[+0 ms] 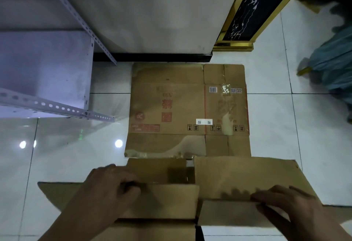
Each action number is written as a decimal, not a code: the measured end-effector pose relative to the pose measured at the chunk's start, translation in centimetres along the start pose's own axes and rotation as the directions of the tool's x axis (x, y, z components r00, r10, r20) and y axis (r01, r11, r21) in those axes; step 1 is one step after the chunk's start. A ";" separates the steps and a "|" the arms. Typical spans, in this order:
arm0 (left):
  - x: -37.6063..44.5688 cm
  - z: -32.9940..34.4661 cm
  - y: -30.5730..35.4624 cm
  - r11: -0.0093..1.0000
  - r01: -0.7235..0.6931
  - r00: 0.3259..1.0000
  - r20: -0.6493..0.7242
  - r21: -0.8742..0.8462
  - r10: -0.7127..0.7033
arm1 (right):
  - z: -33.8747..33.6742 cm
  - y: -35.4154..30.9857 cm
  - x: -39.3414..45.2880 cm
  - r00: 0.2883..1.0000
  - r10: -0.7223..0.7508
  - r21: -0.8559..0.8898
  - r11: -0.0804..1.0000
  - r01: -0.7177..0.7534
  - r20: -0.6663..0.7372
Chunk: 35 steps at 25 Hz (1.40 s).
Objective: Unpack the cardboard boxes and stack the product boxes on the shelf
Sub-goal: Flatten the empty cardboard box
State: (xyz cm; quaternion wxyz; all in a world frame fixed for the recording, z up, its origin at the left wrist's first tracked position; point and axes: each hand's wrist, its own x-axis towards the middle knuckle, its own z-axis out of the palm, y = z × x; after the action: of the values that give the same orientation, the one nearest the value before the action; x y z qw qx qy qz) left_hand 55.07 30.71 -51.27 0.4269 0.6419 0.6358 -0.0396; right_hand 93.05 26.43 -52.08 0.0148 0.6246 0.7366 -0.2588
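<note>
The flattened cardboard box (pixel 187 107) is brown with red print, black handling symbols and a white label; beyond it runs a black skirting strip (pixel 152 57). To its left stands a pale grey perforated shelf (pixel 47 80), to its right a black, white-veined panel framed in gold (pixel 253 10)

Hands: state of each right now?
Left hand: fingers curled over the cardboard box flap edge, gripping it.
Right hand: fingers fairly straight, pressing a flap.

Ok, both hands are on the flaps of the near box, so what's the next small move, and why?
Probably fold the flaps outward to open the top. The left hand grips the edge of the left flap, the right hand lies on the right flap, and only a narrow dark gap shows inside the cardboard box; its contents are hidden.
</note>
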 end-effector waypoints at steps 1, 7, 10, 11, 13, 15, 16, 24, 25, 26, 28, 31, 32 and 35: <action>0.9 -0.4 0.2 1.000 -0.004 0.998 -0.058 0.009 0.005 | 0.1 -0.1 0.9 0.998 0.006 0.029 1.000 -0.004 -0.059; 11.1 -1.4 0.8 0.979 0.007 0.967 -0.251 0.205 0.046 | 1.4 1.2 10.8 0.947 0.066 0.073 0.996 -0.045 -0.314; 15.0 0.2 0.3 0.969 0.021 0.956 -0.287 0.248 0.053 | 4.1 3.0 14.7 0.935 0.142 0.033 0.990 -0.139 -0.324; 16.0 0.9 0.0 0.963 0.036 0.958 -0.282 0.267 0.043 | 5.0 3.6 15.6 0.932 0.159 0.013 0.986 -0.163 -0.327; 17.9 1.8 -0.6 0.950 0.051 0.958 -0.283 0.309 0.041 | 6.6 4.3 17.3 0.927 0.162 -0.013 0.984 -0.177 -0.338; 20.0 2.2 -1.6 0.944 0.049 0.950 -0.306 0.327 0.056 | 7.7 4.8 19.2 0.926 0.149 -0.037 0.984 -0.172 -0.346; 21.2 2.0 -1.9 0.942 0.044 0.943 -0.324 0.334 0.071 | 8.0 5.2 20.3 0.924 0.140 -0.042 0.985 -0.165 -0.356; 30.7 -2.0 -1.2 0.914 0.008 0.871 -0.452 0.405 0.192 | 6.5 7.4 30.1 0.896 0.108 -0.092 0.982 -0.163 -0.430; 31.5 -2.2 -1.3 0.919 0.005 0.869 -0.456 0.393 0.191 | 6.1 7.4 30.8 0.892 0.115 -0.084 0.982 -0.168 -0.437; 32.2 -2.1 -1.6 0.929 0.007 0.878 -0.446 0.369 0.170 | 6.1 7.3 31.5 0.894 0.132 -0.082 0.980 -0.184 -0.428; 32.8 -1.1 -2.7 0.950 0.027 0.918 -0.383 0.311 0.099 | 7.0 7.0 32.5 0.913 0.174 -0.105 0.968 -0.227 -0.369; 33.1 1.0 -4.4 0.951 0.055 0.925 -0.375 0.305 0.067 | 9.0 6.7 33.4 0.924 0.209 -0.135 0.955 -0.262 -0.321; 33.4 1.3 -4.7 0.948 0.064 0.903 -0.423 0.313 0.079 | 9.5 6.6 33.8 0.924 0.223 -0.161 0.946 -0.283 -0.311; 33.6 1.1 -4.3 0.942 0.011 0.823 -0.538 0.335 0.182 | 9.8 6.3 34.8 0.929 0.260 -0.218 0.922 -0.319 -0.262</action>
State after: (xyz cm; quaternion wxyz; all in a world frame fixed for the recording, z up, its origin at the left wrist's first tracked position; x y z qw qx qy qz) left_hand 58.23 55.61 -74.06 0.1115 0.7142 0.6878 0.0667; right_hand 88.32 54.81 -74.89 0.0494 0.7455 0.6595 -0.0828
